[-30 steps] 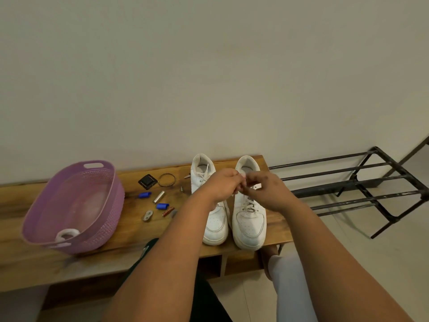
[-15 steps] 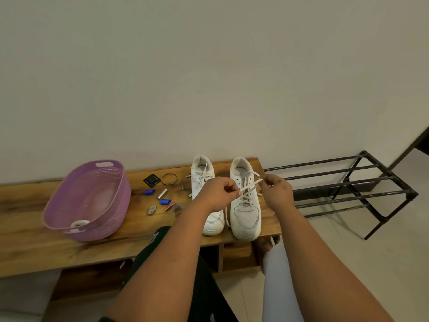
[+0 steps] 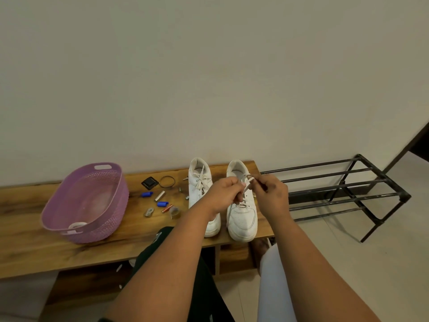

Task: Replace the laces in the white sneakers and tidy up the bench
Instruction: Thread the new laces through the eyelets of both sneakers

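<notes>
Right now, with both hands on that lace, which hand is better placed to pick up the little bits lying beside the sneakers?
Probably the left hand: the small items lie on the bench on its side, towards the purple basket. The right hand would have to cross both sneakers.

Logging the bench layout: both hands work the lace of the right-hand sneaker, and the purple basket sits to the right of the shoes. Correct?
Not quite. In the head view the purple basket sits to the left of the shoes, not the right. Both hands, left and right, do hold the lace over the right-hand sneaker.
</notes>
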